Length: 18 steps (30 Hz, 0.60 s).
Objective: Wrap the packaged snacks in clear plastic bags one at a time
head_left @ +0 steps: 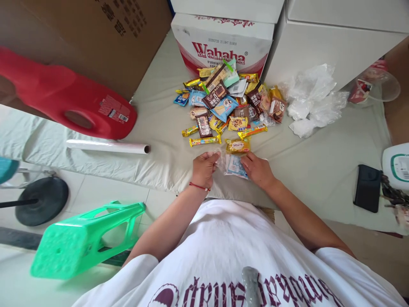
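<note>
Here, near the desk's edge: clear plastic, your left hand pinching; blue packet, your right hand pinching. Likely light, soft, slippery; hold by corners.

The only view comes from a camera worn on the person's head. It faces forward and steeply down, in a wide angle. The nearest thing is the white shirt, which fills the bottom of the frame, seen from above. The left hand and the right hand are farther, just below the centre. Beyond them the surface rises toward the printed carton at the top. At the left, the view reaches down to the floor.
</note>
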Each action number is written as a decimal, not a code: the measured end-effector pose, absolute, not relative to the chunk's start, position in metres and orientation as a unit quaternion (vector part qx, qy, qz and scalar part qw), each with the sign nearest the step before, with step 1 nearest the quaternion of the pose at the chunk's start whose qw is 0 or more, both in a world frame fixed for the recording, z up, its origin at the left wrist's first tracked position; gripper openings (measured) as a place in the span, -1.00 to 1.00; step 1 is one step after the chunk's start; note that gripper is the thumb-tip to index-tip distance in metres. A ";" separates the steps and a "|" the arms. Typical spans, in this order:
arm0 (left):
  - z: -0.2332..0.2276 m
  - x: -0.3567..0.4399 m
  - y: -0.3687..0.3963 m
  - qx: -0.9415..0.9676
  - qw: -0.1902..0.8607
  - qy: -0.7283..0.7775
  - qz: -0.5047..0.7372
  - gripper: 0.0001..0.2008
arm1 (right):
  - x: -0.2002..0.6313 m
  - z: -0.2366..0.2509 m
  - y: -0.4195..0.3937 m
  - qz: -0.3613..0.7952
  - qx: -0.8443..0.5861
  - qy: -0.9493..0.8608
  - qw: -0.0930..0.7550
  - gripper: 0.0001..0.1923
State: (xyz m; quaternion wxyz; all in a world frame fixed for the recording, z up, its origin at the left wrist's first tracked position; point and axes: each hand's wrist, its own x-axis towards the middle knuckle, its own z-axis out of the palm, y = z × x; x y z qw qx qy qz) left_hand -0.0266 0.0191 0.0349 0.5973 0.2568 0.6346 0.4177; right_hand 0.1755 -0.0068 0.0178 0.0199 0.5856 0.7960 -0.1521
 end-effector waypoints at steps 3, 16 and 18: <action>0.040 -0.004 0.015 0.363 0.624 0.582 0.374 -0.71 | 0.175 0.018 -0.007 -0.149 0.587 0.795 0.023 -0.64; 0.026 0.018 -0.005 0.763 0.257 0.577 0.138 -0.82 | 0.222 0.007 0.008 -0.264 0.644 0.666 -0.266 -0.70; 0.023 0.019 -0.005 0.745 0.235 0.604 0.161 -0.70 | 0.235 0.010 0.007 -0.236 0.665 0.659 -0.262 -0.63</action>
